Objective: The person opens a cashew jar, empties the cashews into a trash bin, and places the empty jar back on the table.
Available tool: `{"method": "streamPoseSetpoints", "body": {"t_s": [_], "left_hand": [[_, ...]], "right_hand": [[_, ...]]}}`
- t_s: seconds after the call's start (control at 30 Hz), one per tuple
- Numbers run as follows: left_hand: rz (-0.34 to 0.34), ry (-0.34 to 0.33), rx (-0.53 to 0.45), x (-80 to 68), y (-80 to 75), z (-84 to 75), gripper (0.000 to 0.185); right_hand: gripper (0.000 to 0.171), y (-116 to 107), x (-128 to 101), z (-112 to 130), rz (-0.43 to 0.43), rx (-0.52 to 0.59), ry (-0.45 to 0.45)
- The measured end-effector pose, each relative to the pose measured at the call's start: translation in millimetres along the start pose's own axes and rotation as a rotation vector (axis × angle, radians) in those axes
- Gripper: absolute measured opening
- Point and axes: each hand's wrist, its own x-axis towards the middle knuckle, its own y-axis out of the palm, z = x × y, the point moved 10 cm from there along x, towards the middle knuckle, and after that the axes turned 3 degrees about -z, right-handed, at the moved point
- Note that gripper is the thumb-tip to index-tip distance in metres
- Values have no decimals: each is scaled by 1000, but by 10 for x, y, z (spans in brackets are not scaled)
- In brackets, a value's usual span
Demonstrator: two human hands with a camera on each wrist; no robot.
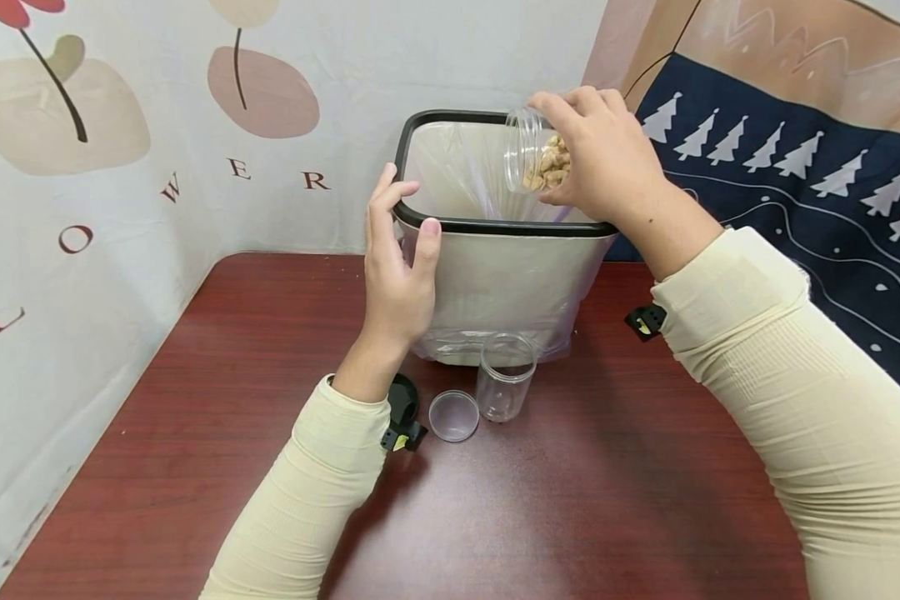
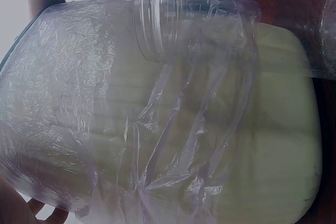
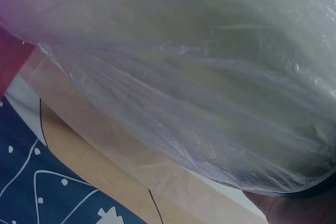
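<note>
A whitish trash bin (image 1: 510,279) with a black rim and a clear plastic liner (image 2: 173,129) stands upright on the table. My left hand (image 1: 399,271) grips the bin's left front corner, with a finger bent over the rim and the thumb up at the front. In my right hand (image 1: 607,154) is a clear plastic jar (image 1: 521,154), tipped on its side over the bin's opening, its mouth facing left. Tan lumpy pieces (image 1: 551,164) lie inside this jar. The right wrist view shows the lined bin wall (image 3: 210,93), with part of the hand at the rim.
Close in front of the bin, a second clear jar (image 1: 505,392) stands upright without a lid. A round clear lid (image 1: 453,416) lies beside it on the dark red table (image 1: 570,517). Behind hang a printed white cloth (image 1: 330,75) and a navy tree-patterned cloth (image 1: 795,192).
</note>
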Motion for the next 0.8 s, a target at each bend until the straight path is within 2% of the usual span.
{"method": "streamPoseSetpoints", "body": {"t_s": [0.3, 0.8], "left_hand": [[2, -10, 3, -2, 0, 0, 48], [-3, -4, 14, 1, -6, 1, 49]], "right_hand": [[91, -23, 0, 64, -29, -24, -55], [90, -10, 18, 70, -24, -34, -50]]}}
